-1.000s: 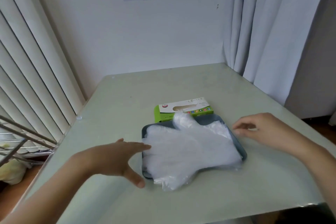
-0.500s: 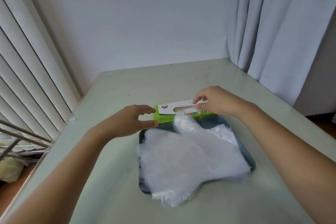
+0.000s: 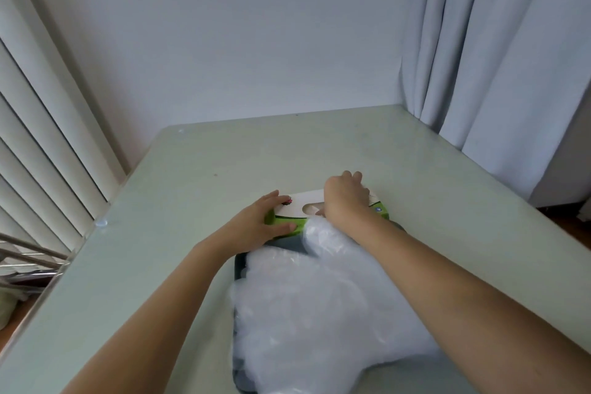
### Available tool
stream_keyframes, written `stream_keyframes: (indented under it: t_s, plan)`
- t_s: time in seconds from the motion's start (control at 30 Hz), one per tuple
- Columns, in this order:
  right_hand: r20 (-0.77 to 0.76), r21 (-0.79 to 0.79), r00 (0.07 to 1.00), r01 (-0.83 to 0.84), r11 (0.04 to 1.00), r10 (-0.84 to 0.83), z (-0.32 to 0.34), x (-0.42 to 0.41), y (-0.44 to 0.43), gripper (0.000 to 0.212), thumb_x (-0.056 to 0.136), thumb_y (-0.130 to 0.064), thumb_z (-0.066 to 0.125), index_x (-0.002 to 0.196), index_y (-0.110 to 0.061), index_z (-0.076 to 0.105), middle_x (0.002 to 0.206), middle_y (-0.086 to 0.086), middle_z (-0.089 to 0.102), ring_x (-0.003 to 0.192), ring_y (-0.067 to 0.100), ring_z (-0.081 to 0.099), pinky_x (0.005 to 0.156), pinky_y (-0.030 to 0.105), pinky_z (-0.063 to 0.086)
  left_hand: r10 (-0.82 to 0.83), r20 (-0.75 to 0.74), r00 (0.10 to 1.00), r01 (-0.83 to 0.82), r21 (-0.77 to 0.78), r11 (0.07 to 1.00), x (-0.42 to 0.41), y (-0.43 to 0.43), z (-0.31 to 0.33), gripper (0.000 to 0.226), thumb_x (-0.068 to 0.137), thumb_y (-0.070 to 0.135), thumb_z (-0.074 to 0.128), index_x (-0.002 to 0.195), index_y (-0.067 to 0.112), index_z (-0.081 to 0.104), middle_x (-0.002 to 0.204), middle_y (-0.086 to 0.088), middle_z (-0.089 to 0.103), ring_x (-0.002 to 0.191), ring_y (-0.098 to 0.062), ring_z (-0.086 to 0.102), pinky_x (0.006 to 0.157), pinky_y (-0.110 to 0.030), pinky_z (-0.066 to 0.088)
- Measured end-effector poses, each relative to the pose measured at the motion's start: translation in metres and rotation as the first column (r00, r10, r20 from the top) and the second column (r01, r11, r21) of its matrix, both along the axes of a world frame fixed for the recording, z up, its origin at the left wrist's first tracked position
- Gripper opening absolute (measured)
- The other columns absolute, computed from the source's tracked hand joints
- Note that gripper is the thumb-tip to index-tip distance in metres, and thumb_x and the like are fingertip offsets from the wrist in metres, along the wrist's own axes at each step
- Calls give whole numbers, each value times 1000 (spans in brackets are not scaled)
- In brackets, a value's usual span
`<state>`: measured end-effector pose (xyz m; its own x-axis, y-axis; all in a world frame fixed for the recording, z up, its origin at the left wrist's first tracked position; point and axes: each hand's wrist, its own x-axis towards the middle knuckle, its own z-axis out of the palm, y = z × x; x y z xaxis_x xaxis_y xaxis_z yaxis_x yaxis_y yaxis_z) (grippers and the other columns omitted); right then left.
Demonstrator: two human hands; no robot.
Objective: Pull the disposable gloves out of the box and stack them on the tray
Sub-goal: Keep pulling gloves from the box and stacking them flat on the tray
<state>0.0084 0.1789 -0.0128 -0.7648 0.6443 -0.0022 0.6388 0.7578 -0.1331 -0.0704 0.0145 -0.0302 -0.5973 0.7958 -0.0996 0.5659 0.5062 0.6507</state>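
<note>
Box (image 3: pixel 295 205) sits mid-table (image 3: pixel 192 169), just beyond tray (image 3: pixel 238 269) heaped with gloves (image 3: pixel 319 313); left hand (image 3: pixel 256 225) grips its left end; right hand (image 3: pixel 346 198) covers the slot (image 3: pixel 308 208), grip hidden; curtain (image 3: pixel 495 41) by table's right edge.

L hand (image 3: pixel 256 224) now holds box (image 3: pixel 297 206); R hand (image 3: pixel 347 198) digs into it.

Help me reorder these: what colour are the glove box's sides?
The box has bright green sides; head view shows it.
</note>
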Motion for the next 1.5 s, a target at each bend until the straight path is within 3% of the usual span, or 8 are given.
stream_keyframes:
  t_s: [0.1, 0.2, 0.47, 0.63, 0.83, 1.03, 1.23, 1.5]
  plan:
    - [-24, -20, 999, -42, 999, 42, 1, 1, 0, 19, 87, -13, 64, 101, -6, 54, 118, 12, 49, 115, 29, 41, 83, 36, 45, -8, 16, 1000, 7, 28, 1000, -4, -1, -6, 59, 88, 42, 65, 141, 37, 40, 157, 16, 19, 142, -6, 26, 109, -18, 19]
    - [-23, -108, 998, -67, 992, 65, 5, 3, 5, 54, 77, -42, 76, 65, -12, 34, 78, 5, 47, 85, 28, 42, 63, 28, 38, -24, 26, 999, 22, 49, 999, -5, -1, -12, 60, 89, 41, 64, 143, 36, 38, 158, 16, 17, 142, -6, 24, 111, -19, 18]
    - [-144, -299, 987, 31, 954, -78, 14, 12, 29, 31, 83, -16, 66, 62, -6, 46, 64, 4, 48, 65, 21, 51, 48, 21, 35, -45, 19, 999, 44, 21, 999, -10, 1, -13, 63, 90, 41, 62, 147, 32, 35, 158, 12, 17, 141, -9, 26, 108, -17, 18]
    - [-432, -770, 840, -154, 619, -329, 27, 30, 44, 15, 82, -7, 72, 92, 4, 69, 98, 17, 68, 98, 28, 64, 97, 37, 47, -43, 4, 999, 43, -104, 994, -11, 10, 0, 71, 90, 45, 62, 150, 28, 28, 153, 6, 19, 134, -16, 35, 104, -19, 27]
    - [-408, -894, 700, -437, 100, -586, 43, 52, 46, 10, 91, 0, 56, 82, -4, 60, 86, 8, 61, 82, 17, 58, 100, 34, 43, -43, -48, 998, 31, -230, 973, -13, 11, 11, 69, 91, 47, 59, 150, 31, 27, 149, -1, 25, 134, -23, 36, 105, -24, 25]
    - [-520, -843, 650, -495, 210, -555, 43, 69, 45, 18, 92, 0, 54, 77, -7, 56, 80, 6, 59, 78, 14, 57, 88, 30, 48, -58, -91, 994, 30, -279, 960, -14, 12, 13, 73, 87, 54, 60, 149, 30, 31, 146, -3, 34, 130, -23, 41, 107, -28, 31]
    - [-679, -507, 683, -168, 845, -271, 43, 79, 55, 16, 81, -5, 70, 68, -10, 62, 75, 6, 61, 71, 14, 51, 68, 23, 38, -53, -115, 992, 14, -313, 950, -10, 16, 12, 74, 85, 59, 58, 148, 32, 30, 148, -4, 29, 134, -24, 37, 109, -30, 29]
    - [-776, -622, 435, -407, 669, -456, 46, 71, 50, 20, 87, -6, 64, 68, -10, 60, 61, 0, 48, 62, 12, 42, 71, 23, 39, -50, -119, 992, 8, -326, 945, -10, 17, 17, 74, 86, 55, 61, 149, 30, 31, 146, -3, 34, 128, -24, 44, 107, -29, 33]
